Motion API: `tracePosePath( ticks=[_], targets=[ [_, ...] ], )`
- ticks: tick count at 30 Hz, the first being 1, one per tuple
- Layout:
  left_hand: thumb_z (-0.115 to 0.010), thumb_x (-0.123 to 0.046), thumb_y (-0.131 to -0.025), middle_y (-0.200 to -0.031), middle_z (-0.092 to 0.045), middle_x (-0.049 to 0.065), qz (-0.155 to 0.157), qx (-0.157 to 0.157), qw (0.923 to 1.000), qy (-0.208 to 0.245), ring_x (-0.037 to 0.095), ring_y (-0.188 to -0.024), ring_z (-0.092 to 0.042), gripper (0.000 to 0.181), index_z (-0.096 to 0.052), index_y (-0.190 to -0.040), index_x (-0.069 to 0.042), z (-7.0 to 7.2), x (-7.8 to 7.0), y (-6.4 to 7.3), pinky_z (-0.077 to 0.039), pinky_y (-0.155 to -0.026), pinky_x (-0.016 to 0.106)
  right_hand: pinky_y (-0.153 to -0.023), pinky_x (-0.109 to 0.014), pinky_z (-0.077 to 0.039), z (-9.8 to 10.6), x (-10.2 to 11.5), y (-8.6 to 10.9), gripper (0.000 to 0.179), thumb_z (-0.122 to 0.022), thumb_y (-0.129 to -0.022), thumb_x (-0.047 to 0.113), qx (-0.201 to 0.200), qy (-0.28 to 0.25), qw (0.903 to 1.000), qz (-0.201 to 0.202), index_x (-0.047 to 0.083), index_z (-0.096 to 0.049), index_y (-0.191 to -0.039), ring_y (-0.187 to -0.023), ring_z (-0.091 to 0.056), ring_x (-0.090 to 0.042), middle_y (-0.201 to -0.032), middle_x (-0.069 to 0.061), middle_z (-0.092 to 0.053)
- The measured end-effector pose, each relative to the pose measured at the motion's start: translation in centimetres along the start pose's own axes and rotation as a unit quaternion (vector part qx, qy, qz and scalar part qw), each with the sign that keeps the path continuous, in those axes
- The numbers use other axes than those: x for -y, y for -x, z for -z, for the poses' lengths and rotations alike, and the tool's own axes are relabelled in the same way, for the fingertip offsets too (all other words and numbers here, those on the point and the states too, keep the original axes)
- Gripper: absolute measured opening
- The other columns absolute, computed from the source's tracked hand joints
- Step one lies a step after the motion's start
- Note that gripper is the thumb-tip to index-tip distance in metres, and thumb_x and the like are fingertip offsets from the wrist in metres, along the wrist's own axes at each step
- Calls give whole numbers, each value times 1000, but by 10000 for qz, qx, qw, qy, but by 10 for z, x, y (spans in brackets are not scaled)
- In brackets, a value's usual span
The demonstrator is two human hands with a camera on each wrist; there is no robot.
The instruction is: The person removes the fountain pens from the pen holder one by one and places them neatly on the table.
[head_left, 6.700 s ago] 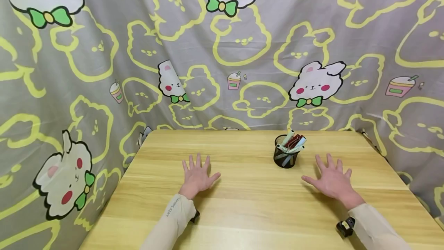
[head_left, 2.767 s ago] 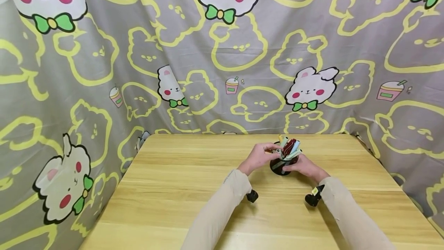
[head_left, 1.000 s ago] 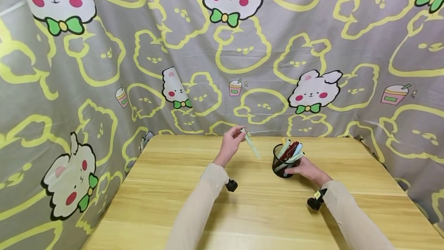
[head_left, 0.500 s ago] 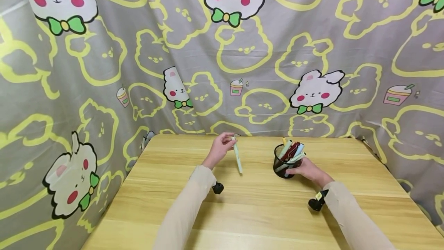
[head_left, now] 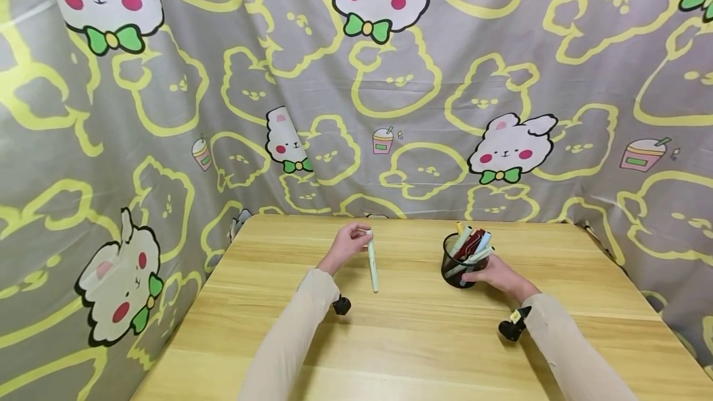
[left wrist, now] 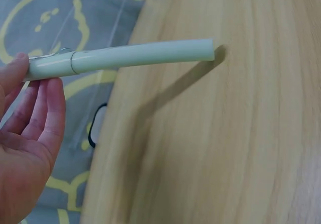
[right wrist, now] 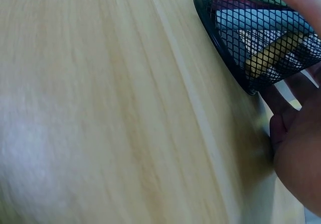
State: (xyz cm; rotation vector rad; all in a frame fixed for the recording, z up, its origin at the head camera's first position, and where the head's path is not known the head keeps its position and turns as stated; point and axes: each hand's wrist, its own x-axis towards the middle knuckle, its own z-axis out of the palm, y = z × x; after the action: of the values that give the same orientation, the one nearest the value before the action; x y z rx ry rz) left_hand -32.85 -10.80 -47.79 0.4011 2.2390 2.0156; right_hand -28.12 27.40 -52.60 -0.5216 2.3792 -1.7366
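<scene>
My left hand [head_left: 345, 247] pinches a pale green pen [head_left: 372, 265] at its capped end, between the thumb and the fingers. The pen is over the left-centre part of the table [head_left: 418, 345], well apart from the holder [head_left: 452, 273]. In the head view its capped end points toward the curtain [head_left: 312, 85] and its free end points back toward me. The left wrist view shows a metal clip [left wrist: 49, 56] on the cap and a thin seam [left wrist: 74, 62] where cap meets barrel. The pen's shadow [left wrist: 173, 89] falls on the wood and runs close to the free end; I cannot tell whether that end touches the surface.

My right hand [head_left: 497, 276] grips the holder from its right side, thumb across the front and fingers around the mesh wall. The holder is black mesh and stands on the table. Its contents lean at various angles: a yellow item [head_left: 459, 228], dark red items [head_left: 471, 244], a light blue pen [head_left: 483, 241] and further pale green pens [head_left: 480, 255].

Both sleeves [head_left: 292, 339] are beige. A small black camera [head_left: 342, 306] sits at each wrist. The curtain behind the table is grey, printed with yellow outlines and white animal heads with green bows.
</scene>
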Motion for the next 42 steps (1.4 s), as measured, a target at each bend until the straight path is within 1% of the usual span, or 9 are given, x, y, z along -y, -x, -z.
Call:
tracePosePath(
  ticks=[4, 13, 18, 22, 24, 29, 30, 37, 42],
  targets=[
    [-62, -5, -91, -97, -63, 14, 74, 25, 9999, -132, 13, -80, -60, 34, -52, -119, 12, 2, 6, 1, -53, -83, 48, -90, -17, -41, 0, -1, -1, 60, -77, -78, 9, 56, -10, 10000, 56, -9, -48, -127, -102, -57, -10, -118, -23, -59],
    [-62, -2, -91, -96, -60, 12, 469, -16, 9985, -269, 14, -80, -60, 36, -50, -122, 13, 9, 16, 0, -56, -78, 37, -90, -15, -39, 0, 2, -2, 64, -78, -77, 11, -15, 82, 10000, -31, -8, -47, -129, -105, -55, -8, -122, -24, -56],
    [-63, 8, -85, -97, -57, 13, 756, -73, 9970, -151, 16, -77, -60, 37, -52, -120, 12, 9, 19, 2, -56, -77, 34, -90, -14, -38, 0, 2, -3, 66, -79, -76, 10, -72, 55, 10000, 2, -7, -46, -130, -106, -53, -6, -123, -24, -55],
    [-64, 9, -83, -99, -56, 13, 905, 14, 9959, -21, 17, -78, -60, 40, -51, -121, 11, 9, 25, 2, -56, -77, 32, -90, -14, -38, 0, 2, -4, 68, -79, -76, 9, -65, -13, 9999, 96, -8, -44, -131, -105, -53, -6, -124, -25, -54],
    [-64, 9, -84, -100, -55, 15, 928, 83, 9956, -41, 18, -80, -60, 40, -51, -121, 11, 7, 22, 3, -56, -79, 34, -91, -14, -38, 0, 2, -4, 68, -79, -76, 8, -67, -32, 9998, 161, -8, -44, -132, -105, -53, -5, -124, -26, -54],
    [-64, 8, -85, -98, -55, 15, 985, 114, 9950, -126, 18, -80, -58, 37, -52, -120, 11, -1, 22, 3, -55, -80, 37, -90, -15, -39, 1, 0, -4, 68, -79, -76, 8, -27, -39, 9998, 200, -8, -44, -132, -106, -53, -5, -125, -26, -53],
    [-64, 8, -84, -96, -54, 12, 997, 83, 9949, -116, 17, -79, -58, 36, -53, -119, 10, -3, 27, 1, -56, -79, 36, -90, -15, -39, 1, 0, -4, 67, -79, -76, 8, -8, -42, 9998, 183, -8, -44, -132, -106, -53, -5, -125, -26, -53],
    [-65, 8, -84, -94, -53, 11, 1065, 202, 9941, 57, 16, -78, -57, 36, -54, -118, 11, -25, 29, -5, -56, -79, 37, -90, -15, -39, 1, -1, -1, 66, -78, -76, 6, -9, -89, 9998, 191, -9, -45, -131, -105, -54, -5, -124, -27, -53],
    [-66, 6, -84, -93, -53, 10, 1067, 179, 9941, -75, 16, -78, -57, 36, -55, -118, 9, -40, 29, -8, -56, -77, 35, -90, -15, -40, 1, -1, -1, 64, -78, -76, 7, -5, -107, 9998, 160, -9, -46, -129, -104, -55, -6, -123, -26, -55]
  ],
)
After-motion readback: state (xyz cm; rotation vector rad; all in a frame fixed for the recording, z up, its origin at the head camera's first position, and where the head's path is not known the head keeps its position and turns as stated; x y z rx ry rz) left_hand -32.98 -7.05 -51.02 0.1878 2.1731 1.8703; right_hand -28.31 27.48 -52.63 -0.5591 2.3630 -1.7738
